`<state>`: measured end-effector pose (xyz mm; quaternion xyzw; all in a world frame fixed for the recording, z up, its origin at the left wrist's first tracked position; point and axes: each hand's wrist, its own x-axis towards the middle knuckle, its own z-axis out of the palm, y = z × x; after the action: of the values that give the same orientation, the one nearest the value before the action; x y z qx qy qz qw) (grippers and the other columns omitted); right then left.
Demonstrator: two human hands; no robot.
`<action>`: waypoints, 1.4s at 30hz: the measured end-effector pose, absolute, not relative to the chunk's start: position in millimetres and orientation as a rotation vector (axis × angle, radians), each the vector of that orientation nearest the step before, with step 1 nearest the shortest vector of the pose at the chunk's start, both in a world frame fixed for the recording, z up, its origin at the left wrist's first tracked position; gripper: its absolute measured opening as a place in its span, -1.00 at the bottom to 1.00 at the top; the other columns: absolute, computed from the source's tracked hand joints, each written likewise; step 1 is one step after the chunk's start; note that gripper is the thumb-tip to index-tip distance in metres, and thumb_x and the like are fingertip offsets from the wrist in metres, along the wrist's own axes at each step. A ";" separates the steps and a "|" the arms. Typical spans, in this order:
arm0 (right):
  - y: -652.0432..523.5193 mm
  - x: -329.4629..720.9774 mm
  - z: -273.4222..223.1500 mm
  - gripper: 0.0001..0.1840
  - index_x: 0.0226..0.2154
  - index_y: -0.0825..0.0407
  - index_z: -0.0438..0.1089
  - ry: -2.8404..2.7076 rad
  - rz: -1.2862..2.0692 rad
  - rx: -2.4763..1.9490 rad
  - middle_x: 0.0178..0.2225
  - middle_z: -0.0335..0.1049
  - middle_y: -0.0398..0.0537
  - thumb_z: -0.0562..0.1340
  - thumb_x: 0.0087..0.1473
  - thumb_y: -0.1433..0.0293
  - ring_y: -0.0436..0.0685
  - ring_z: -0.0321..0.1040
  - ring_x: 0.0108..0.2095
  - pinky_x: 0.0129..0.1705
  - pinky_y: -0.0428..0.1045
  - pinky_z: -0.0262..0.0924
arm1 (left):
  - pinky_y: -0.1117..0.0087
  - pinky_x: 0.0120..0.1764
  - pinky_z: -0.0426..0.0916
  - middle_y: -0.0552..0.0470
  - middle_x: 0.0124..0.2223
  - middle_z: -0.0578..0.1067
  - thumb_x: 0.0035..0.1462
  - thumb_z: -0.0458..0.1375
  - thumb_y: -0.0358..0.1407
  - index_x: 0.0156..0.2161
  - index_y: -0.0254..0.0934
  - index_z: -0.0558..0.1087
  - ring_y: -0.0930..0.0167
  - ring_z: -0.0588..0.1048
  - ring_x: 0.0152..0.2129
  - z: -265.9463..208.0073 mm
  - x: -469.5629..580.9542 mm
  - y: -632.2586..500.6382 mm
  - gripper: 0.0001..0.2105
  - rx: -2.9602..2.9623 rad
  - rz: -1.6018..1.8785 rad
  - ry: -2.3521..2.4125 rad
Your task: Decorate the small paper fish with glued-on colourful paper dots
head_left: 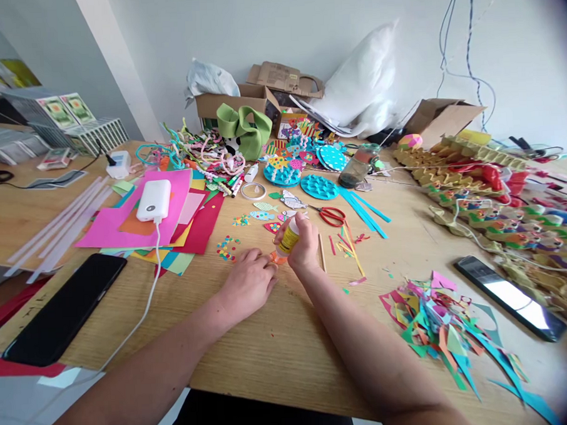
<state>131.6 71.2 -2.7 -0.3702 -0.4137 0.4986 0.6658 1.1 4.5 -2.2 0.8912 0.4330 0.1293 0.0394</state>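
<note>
In R hand [303,241], wht/yel btl [289,239] (tilted)

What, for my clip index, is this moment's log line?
right hand: holds tilted, yellow-labelled white plastic bottle | left hand: at small orange piece

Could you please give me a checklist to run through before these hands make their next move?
1. Bottle gripped: ok; the right hand holds the yellow-labelled bottle at a tilt.
2. Orange piece steadied: cannot tell; the left hand is beside it, but how firmly its fingers press is unclear.
3. Bottle tip touching the piece: cannot tell; too small to see.
4. Red scissors apart from both hands: ok; they lie beyond the right hand.
5. Space right of the right hand clear: not ok; a thin stick lies there.
</note>
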 end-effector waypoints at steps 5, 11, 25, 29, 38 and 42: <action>71.0 130.1 -4.5 -0.54 -0.65 0.02 0.28 -0.946 1.085 -0.830 -0.75 0.25 -0.18 0.14 0.04 0.03 0.01 0.25 -0.72 -0.70 -0.11 0.09 | 0.13 0.04 0.27 -0.10 -0.12 0.52 0.21 0.13 -0.32 -0.15 -0.31 0.52 0.20 0.34 -0.06 -2.2 1.3 4.4 -0.83 2.730 0.405 1.326; 71.3 129.4 -3.6 -0.54 -0.66 0.02 0.27 -0.961 1.077 -0.826 -0.76 0.26 -0.18 0.13 0.03 0.03 -0.01 0.21 -0.74 -0.70 -0.10 0.07 | 0.11 0.03 0.27 -0.11 -0.11 0.53 0.20 0.13 -0.33 -0.15 -0.30 0.52 0.20 0.34 -0.06 -2.4 1.4 4.3 -0.83 2.731 0.420 1.323; 70.0 135.5 2.2 -0.55 -0.67 0.03 0.29 -1.039 1.115 -0.854 -0.77 0.26 -0.17 0.16 0.04 0.07 -0.02 0.16 -0.77 -0.70 -0.10 0.04 | 0.14 0.02 0.26 -0.11 -0.13 0.53 0.21 0.12 -0.32 -0.18 -0.28 0.51 0.20 0.34 -0.06 0.2 1.0 3.7 -0.84 2.736 0.387 1.325; 70.8 137.0 3.0 -0.56 -0.65 0.03 0.29 -1.052 1.133 -0.866 -0.78 0.26 -0.18 0.18 0.03 0.07 -0.02 0.17 -0.77 -0.70 -0.10 0.06 | 0.13 0.02 0.26 -0.11 -0.13 0.53 0.21 0.11 -0.32 -0.17 -0.29 0.52 0.20 0.34 -0.06 0.5 1.2 3.8 -0.84 2.738 0.390 1.326; 72.5 140.4 5.9 -0.57 -0.66 0.02 0.27 -1.054 1.109 -0.890 -0.78 0.23 -0.19 0.18 0.02 0.07 -0.03 0.14 -0.77 -0.71 -0.10 0.03 | 0.14 0.02 0.26 -0.12 -0.12 0.51 0.21 0.12 -0.32 -0.15 -0.30 0.50 0.20 0.34 -0.06 0.2 2.1 3.5 -0.84 2.750 0.367 1.330; 73.3 141.9 5.9 -0.57 -0.67 0.01 0.25 -1.040 1.071 -0.895 -0.78 0.23 -0.19 0.17 0.02 0.07 -0.03 0.14 -0.77 -0.71 -0.10 0.03 | 0.12 0.01 0.24 -0.13 -0.11 0.49 0.24 0.10 -0.25 -0.06 -0.28 0.47 0.19 0.35 -0.08 -1.9 2.4 2.3 -0.77 2.770 0.382 1.330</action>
<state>141.9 73.3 5.9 -0.3933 -0.4569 0.4703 0.6445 2.4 2.3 -1.9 0.8944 0.4294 0.1235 0.0228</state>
